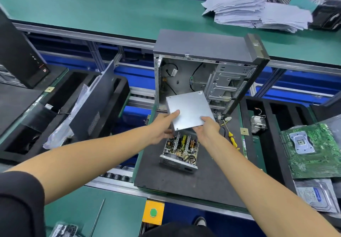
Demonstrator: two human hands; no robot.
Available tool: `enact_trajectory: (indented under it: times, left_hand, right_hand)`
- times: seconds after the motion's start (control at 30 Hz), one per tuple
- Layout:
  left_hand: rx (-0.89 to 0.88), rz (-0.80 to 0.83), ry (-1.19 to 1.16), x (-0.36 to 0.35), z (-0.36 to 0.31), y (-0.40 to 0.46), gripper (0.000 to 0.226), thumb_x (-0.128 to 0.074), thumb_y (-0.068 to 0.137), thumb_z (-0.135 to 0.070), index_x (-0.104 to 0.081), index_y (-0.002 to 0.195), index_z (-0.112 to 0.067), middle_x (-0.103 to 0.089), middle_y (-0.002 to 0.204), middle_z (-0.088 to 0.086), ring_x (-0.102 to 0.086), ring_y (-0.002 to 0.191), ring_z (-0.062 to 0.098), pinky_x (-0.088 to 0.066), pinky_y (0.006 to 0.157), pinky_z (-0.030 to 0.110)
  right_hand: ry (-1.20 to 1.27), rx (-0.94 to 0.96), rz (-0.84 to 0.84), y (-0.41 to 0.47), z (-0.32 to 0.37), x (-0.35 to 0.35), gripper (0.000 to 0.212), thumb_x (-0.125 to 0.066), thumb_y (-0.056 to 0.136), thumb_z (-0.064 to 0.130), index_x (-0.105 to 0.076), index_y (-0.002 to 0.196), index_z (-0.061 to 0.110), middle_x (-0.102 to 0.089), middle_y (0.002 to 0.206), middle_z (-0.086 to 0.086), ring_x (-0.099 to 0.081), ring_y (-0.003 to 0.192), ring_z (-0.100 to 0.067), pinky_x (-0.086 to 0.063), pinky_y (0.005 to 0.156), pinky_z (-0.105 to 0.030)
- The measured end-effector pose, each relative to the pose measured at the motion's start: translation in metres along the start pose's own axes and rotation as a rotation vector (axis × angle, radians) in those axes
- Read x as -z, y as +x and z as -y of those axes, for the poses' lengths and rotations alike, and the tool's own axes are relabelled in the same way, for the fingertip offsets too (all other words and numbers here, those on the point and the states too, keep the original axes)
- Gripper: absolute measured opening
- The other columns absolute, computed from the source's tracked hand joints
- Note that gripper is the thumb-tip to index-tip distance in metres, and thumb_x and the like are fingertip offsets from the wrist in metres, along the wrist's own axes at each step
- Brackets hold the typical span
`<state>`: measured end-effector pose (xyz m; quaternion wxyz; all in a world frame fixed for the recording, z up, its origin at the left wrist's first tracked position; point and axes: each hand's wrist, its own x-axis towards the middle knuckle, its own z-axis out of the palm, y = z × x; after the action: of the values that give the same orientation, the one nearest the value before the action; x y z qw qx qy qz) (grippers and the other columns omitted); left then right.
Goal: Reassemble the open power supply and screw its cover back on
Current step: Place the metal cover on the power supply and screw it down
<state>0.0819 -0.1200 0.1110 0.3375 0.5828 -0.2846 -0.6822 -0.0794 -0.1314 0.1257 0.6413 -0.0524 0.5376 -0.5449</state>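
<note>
The left hand (163, 126) and right hand (207, 127) each grasp a near corner of the grey cover (190, 110), held tilted above the open power supply (180, 151) on the black mat (203, 177). The cover and both hands hide the supply's far end; fingers under the cover are not visible.

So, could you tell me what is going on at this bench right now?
A person is putting a power supply back together. Both hands, left and right, hold the flat metal cover by its near edge, tilted above the open power supply, whose circuit board is still exposed. The supply sits on a dark mat in front of an open computer case. A yellow-handled screwdriver lies to the right, untouched.
</note>
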Motion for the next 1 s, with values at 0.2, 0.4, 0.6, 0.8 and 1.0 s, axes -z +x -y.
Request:
enact_trajectory:
  times: [0.2, 0.4, 0.6, 0.8, 1.0]
  left_hand:
    - [-0.132, -0.019, -0.001, 0.01, 0.0, 0.006, 0.061, -0.061, 0.098, -0.053, -0.043, 0.145, -0.017, -0.067, 0.129, 0.007, -0.067, 0.108, 0.028, -0.06, 0.09, 0.048]
    - [0.069, -0.019, 0.031, 0.052, 0.008, 0.014, 0.077, -0.043, 0.1, -0.066, -0.055, 0.139, -0.001, -0.064, 0.111, 0.021, -0.065, 0.1, 0.032, -0.058, 0.089, 0.05]
    - [0.146, 0.033, 0.042, 0.062, 0.037, 0.016, 0.076, -0.045, 0.097, -0.069, -0.058, 0.137, -0.007, -0.068, 0.111, 0.018, -0.065, 0.096, 0.03, -0.056, 0.092, 0.046]
    - [0.112, 0.086, 0.213, 0.05, 0.062, 0.015, 0.083, -0.046, 0.087, -0.083, -0.048, 0.149, -0.028, -0.057, 0.149, -0.001, -0.052, 0.137, 0.023, -0.032, 0.122, 0.048]
    - [0.021, 0.074, 0.246, 0.038, 0.07, 0.014, 0.102, -0.05, 0.07, -0.092, -0.04, 0.148, -0.026, -0.045, 0.156, -0.001, -0.04, 0.145, 0.026, -0.028, 0.122, 0.053]
  right_hand:
    - [-0.225, -0.098, 0.396, -0.005, 0.006, 0.022, 0.042, -0.041, 0.102, 0.025, -0.038, 0.14, 0.009, -0.056, 0.14, -0.019, -0.063, 0.117, -0.036, -0.054, 0.093, -0.052]
    - [-0.776, -0.369, 0.418, 0.029, 0.047, 0.078, 0.073, -0.026, 0.094, 0.066, -0.044, 0.14, 0.012, -0.067, 0.125, -0.023, -0.065, 0.117, -0.037, -0.051, 0.092, -0.044]
    - [-0.635, -0.236, 0.372, 0.035, 0.02, 0.072, 0.055, -0.037, 0.094, 0.058, -0.056, 0.129, 0.02, -0.067, 0.126, -0.018, -0.067, 0.113, -0.031, -0.05, 0.099, -0.049]
    - [-0.853, -0.215, 0.341, 0.034, -0.009, 0.082, 0.089, -0.07, 0.062, 0.056, -0.035, 0.132, 0.015, -0.052, 0.139, -0.009, -0.052, 0.128, -0.03, -0.053, 0.095, -0.048]
    - [-0.956, -0.237, 0.267, 0.042, -0.027, 0.1, 0.104, -0.073, 0.056, 0.058, -0.025, 0.139, 0.018, -0.043, 0.143, -0.013, -0.039, 0.137, -0.033, -0.027, 0.118, -0.057]
